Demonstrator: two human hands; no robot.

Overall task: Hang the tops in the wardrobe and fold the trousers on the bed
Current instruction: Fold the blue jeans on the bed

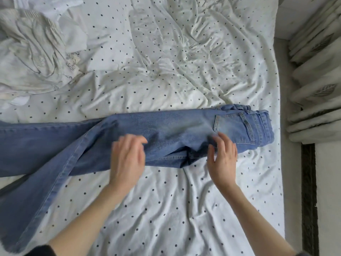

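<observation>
Jeans (166,130) lie across the bed (166,209), waistband right; left hand (127,159) and right hand (222,159) rest flat on them, fingers relaxed.

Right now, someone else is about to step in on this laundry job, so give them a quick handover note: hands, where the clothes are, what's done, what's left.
Left hand: flat on the jeans at mid-thigh, fingers relaxed and a bit blurred, gripping nothing.
Right hand: open, fingers resting on the seat of the jeans, below the back pocket.
The jeans lie across the bed, waistband at the right edge, legs running left. The two legs are not lined up; one splays toward the near-left corner.
A pile of pale clothes sits at the far left.
Done: jeans laid out.
Left: align the legs, fold the jeans, then sort the pile. The wardrobe is not in view.
</observation>
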